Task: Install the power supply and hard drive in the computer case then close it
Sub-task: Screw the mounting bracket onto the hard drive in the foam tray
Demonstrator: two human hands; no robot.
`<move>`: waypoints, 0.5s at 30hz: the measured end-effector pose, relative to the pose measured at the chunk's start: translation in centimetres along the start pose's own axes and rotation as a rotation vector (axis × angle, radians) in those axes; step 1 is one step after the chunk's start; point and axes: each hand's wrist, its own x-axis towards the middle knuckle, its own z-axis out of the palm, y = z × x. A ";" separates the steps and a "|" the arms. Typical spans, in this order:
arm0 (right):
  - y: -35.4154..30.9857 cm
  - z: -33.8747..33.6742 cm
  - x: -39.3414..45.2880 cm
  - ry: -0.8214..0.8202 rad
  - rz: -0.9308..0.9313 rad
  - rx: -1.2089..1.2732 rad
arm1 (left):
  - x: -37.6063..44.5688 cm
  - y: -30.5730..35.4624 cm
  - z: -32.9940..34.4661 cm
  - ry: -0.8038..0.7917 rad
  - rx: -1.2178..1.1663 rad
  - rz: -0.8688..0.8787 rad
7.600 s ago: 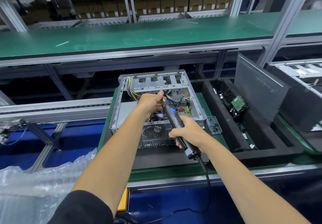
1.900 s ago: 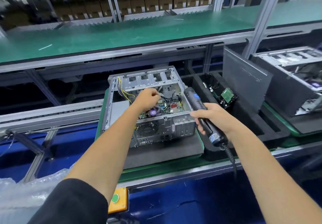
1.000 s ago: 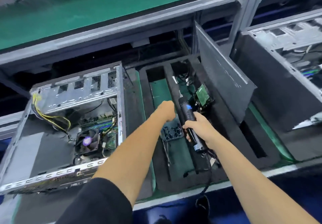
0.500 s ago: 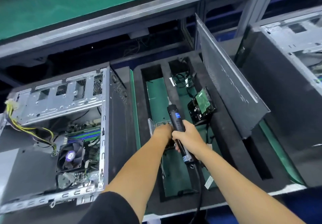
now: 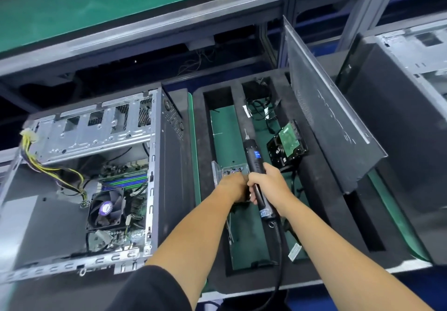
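Observation:
The open computer case (image 5: 167, 165) lies on its side at the left, showing its motherboard, fan and yellow cables. To its right stands a black foam tray (image 5: 203, 156). In it a small clear box of screws (image 5: 232, 169) sits just beyond my left hand (image 5: 233, 187), whose fingers reach down into the box and are hidden from view. My right hand (image 5: 268, 186) grips a black electric screwdriver (image 5: 254, 159) with its bit pointing away. The hard drive (image 5: 287, 145) leans in the tray's right slot. The case side panel (image 5: 324, 112) stands tilted at the tray's right.
A second computer case (image 5: 391, 107) stands at the far right. A green-topped shelf (image 5: 101, 3) on a metal frame runs overhead at the back. The screwdriver's cable (image 5: 278, 262) hangs down toward me. Loose black cables (image 5: 261, 110) lie at the tray's far end.
Both hands have left the case and moved right to the foam tray. My left hand has come down onto the screw box, while the right keeps holding the screwdriver.

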 end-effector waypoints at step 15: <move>0.0 -0.4 0.1 -0.033 0.031 0.113 | 0.9 -2.2 -6.0 0.247 -0.329 -0.150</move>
